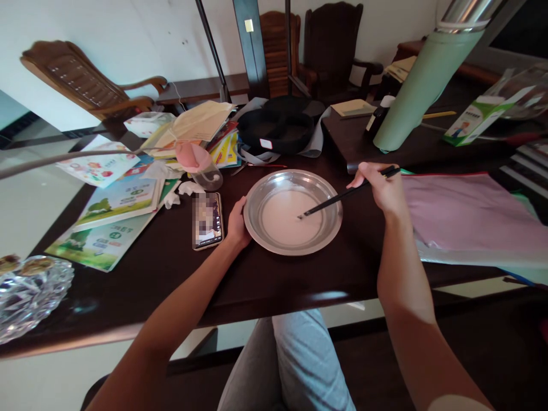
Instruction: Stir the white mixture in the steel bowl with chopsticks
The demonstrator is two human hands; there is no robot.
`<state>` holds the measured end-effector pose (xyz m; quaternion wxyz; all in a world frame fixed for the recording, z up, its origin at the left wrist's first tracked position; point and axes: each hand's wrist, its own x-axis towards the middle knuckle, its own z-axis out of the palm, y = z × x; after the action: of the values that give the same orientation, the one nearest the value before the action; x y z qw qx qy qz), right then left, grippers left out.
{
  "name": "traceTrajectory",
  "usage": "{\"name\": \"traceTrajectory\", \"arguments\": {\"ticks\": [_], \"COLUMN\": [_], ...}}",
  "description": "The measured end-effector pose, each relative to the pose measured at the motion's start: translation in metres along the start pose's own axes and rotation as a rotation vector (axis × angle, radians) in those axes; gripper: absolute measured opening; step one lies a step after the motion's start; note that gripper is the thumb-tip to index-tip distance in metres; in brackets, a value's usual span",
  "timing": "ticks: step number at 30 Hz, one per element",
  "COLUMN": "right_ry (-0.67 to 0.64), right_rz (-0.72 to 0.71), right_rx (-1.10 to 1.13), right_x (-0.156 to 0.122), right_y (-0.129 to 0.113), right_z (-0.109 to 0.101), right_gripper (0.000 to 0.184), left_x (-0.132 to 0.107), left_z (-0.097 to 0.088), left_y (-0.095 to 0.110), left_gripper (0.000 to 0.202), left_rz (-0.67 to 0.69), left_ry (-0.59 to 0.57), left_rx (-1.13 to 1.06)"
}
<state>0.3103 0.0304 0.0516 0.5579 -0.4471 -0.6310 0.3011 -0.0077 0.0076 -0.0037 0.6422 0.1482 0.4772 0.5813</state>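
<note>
A round, shallow metal basin (293, 250) sits on the dark table in front of me, with a pale, milky mixture (286, 214) covering its bottom. My left hand (238, 224) grips the basin at its left side, the thumb by the rim and the other fingers mostly hidden. A pair of black chopsticks (333, 200) is held in my closed right hand (380, 185), to the right of the basin. The chopsticks slant down to the left across the rim, and their tips dip into the mixture near its middle. Left of my left hand lies a phone (208, 221), screen up.
Booklets (115, 200), papers and a pink-lidded clear cup (201, 165) crowd the left. A black bag (276, 128) lies behind the basin. A tall green thermos (428, 85) stands at the back right, near a pink cloth (471, 211). A glass dish (38, 291) sits front left.
</note>
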Motion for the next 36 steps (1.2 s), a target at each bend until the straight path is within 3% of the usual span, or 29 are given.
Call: {"name": "traceTrajectory", "arguments": {"ticks": [6,13,19,21,26,28,33,36], "right_ry": [-0.248,0.015,-0.241,-0.219,0.021,0.003,-0.246,-0.145], "right_rz": [0.003,-0.01,0.029,0.01,-0.007,0.008,0.022,0.002], "right_rx": [0.003,-0.039,-0.008,-0.038,-0.068,-0.033,-0.022,-0.053], "right_x": [-0.003,0.0,-0.004,-0.003,0.0,-0.001,-0.003,-0.002], "right_y": [-0.01,-0.002,-0.011,-0.011,-0.004,-0.004,-0.011,-0.009], "right_z": [0.016,0.003,0.017,0.018,0.004,0.003,0.017,0.015], "right_gripper": [0.045,0.052,0.048,0.048,0.055,0.056,0.049,0.049], "left_x": [0.0,-0.001,-0.001,-0.001,-0.001,-0.001,-0.001,-0.001], "left_z": [-0.001,0.001,0.0,0.0,0.0,0.001,0.001,0.001], "left_y": [0.0,0.0,0.0,0.0,0.0,0.0,-0.001,-0.001], "left_gripper": [0.027,0.027,0.027,0.028,0.029,0.029,0.028,0.028], "left_rz": [0.021,0.01,0.025,0.034,0.027,0.022,0.027,0.026], "left_ry": [-0.016,-0.007,-0.015,-0.023,-0.021,-0.011,-0.001,-0.005], "left_rx": [0.013,0.019,0.027,0.025,0.025,0.025,0.029,0.026]}}
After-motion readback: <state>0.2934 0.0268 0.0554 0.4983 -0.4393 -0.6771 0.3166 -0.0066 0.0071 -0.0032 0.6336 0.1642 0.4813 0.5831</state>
